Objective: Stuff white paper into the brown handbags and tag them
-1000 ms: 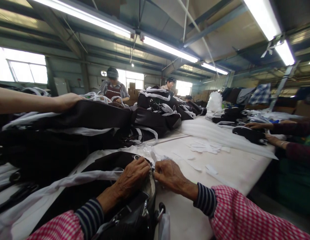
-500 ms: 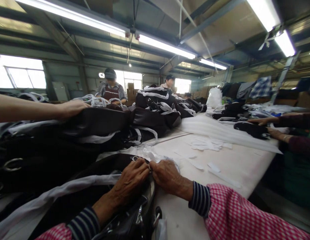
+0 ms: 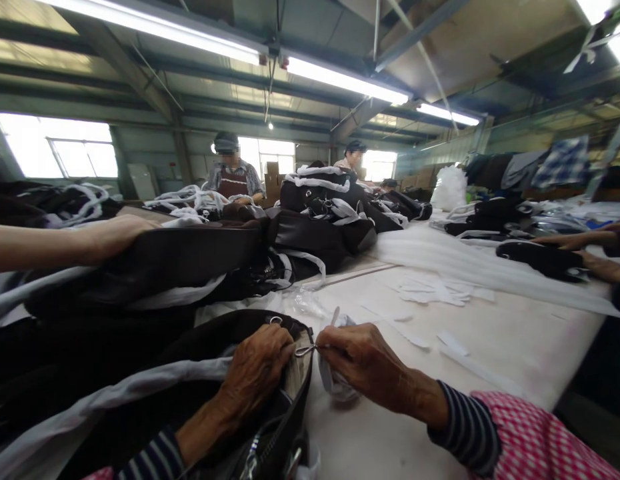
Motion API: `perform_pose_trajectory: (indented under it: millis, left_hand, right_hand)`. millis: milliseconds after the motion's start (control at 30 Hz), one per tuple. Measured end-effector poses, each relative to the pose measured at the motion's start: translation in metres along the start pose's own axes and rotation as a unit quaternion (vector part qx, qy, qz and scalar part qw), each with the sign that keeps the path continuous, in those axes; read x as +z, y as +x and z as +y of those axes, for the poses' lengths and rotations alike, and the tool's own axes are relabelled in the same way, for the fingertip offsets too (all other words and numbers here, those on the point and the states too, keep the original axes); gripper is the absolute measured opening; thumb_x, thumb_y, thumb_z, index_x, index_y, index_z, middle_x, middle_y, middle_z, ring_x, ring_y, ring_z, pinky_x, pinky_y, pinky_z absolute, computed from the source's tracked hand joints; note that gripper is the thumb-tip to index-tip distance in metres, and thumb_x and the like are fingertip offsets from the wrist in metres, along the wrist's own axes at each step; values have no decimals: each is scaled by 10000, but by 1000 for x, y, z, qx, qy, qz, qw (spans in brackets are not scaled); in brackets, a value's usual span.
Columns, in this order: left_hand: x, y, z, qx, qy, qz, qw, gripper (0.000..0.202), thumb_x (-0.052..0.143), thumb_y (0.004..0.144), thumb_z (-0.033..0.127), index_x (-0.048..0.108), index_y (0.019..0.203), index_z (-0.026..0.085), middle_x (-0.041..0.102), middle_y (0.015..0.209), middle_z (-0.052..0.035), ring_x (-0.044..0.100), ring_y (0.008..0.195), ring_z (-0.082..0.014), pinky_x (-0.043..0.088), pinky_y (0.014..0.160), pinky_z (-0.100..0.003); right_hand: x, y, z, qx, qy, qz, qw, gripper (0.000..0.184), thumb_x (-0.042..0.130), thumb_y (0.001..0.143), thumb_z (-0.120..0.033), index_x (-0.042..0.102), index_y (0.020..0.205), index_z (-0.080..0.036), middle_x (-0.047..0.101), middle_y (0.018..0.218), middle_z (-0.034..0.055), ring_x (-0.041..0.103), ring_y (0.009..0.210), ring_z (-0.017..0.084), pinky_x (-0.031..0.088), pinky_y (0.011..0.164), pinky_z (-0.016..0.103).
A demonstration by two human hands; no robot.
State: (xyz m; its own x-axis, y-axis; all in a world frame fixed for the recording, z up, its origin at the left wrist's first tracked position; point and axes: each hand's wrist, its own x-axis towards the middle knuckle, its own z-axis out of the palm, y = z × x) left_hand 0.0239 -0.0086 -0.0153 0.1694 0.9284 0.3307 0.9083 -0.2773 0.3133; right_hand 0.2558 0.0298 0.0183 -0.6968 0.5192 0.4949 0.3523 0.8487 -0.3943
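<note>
A dark bag (image 3: 200, 340) lies at the table's edge in front of me, its mouth partly open and a pale lining showing. My left hand (image 3: 260, 363) is closed on the bag's upper rim, beside a metal ring (image 3: 275, 321). To its right, my right hand (image 3: 363, 353) pinches the end of a small silver metal clasp (image 3: 305, 350) at the bag's corner. White wrapping (image 3: 340, 387) hangs beneath the right fingers. A white-wrapped handle (image 3: 155, 381) runs across the bag under my left forearm. A zipper pull (image 3: 251, 460) shows near the bottom.
Another person's hand (image 3: 115, 237) rests on a dark bag (image 3: 180, 260) at left. Piled bags (image 3: 315, 233) with white-wrapped straps stand behind. White scraps (image 3: 435, 290) and foam sheeting (image 3: 440, 257) lie on the pale table (image 3: 420, 407). Another worker's hands (image 3: 600, 263) handle a dark item at right.
My right hand has moved right and away from my left, and the metal clasp now shows between them. The view has turned slightly left. The other person's hand at left has shifted left and down.
</note>
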Motion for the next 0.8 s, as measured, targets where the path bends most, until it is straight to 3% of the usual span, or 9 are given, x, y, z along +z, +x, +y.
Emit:
perform_pose_trajectory:
  millis: [100, 333, 633, 800]
  left_hand:
    - [-3, 2, 2, -47, -37, -15, 998, 220, 453, 985, 234, 636, 870, 194, 660, 867, -42, 626, 835, -228, 407, 756, -335]
    - [-18, 8, 7, -113, -140, -19, 984, 234, 532, 910, 264, 691, 755, 190, 680, 732, -15, 630, 740, -197, 350, 671, -289]
    - [-21, 12, 13, -169, -121, -19, 978, 191, 580, 871, 239, 730, 761, 197, 703, 734, -15, 645, 757, -197, 323, 654, -275]
    - [-21, 12, 13, -171, -104, -19, 980, 187, 591, 883, 237, 728, 761, 199, 708, 748, -16, 646, 779, -201, 315, 665, -279]
  right_hand:
    - [8, 12, -4, -22, -50, -43, 998, 213, 512, 969, -180, 575, 765, -193, 518, 629, -30, 428, 565, 110, 278, 580, 252]
    - [19, 24, -8, 4, -166, -160, 973, 83, 548, 892, -125, 595, 906, -193, 594, 665, -2, 491, 579, 139, 263, 575, 258]
    - [25, 28, -8, 29, -206, -159, 965, 62, 537, 924, -151, 579, 923, -196, 639, 711, 19, 547, 616, 161, 232, 600, 308]
    - [22, 38, -14, 50, -221, -203, 953, 85, 549, 921, -160, 612, 972, -184, 667, 779, 50, 555, 671, 176, 216, 605, 320]
